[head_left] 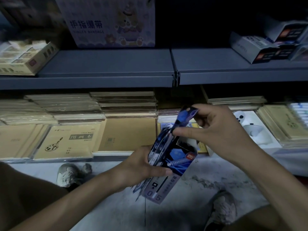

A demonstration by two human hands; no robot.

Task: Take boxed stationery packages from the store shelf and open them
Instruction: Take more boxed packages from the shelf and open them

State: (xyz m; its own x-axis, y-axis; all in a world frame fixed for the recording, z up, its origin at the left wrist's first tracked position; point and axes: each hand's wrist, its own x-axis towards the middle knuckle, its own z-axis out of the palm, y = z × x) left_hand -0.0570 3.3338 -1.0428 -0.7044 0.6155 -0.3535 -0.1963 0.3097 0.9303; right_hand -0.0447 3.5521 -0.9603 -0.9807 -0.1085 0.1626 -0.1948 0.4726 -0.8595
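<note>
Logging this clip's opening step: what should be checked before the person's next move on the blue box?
1. Box supported: left hand grips the blue box around its middle, held in the air. Ok.
2. Flap held: right hand pinches the top flap between thumb and fingers. Ok.
3. Flap freed: it stands lifted away from the box mouth. Ok.
4. Contents secure: the opening is dark and partly hidden by the hand. Cannot tell.
5. Working room: the box is held in front of the notebooks on the lower shelf, apart from them. Ok.
</note>
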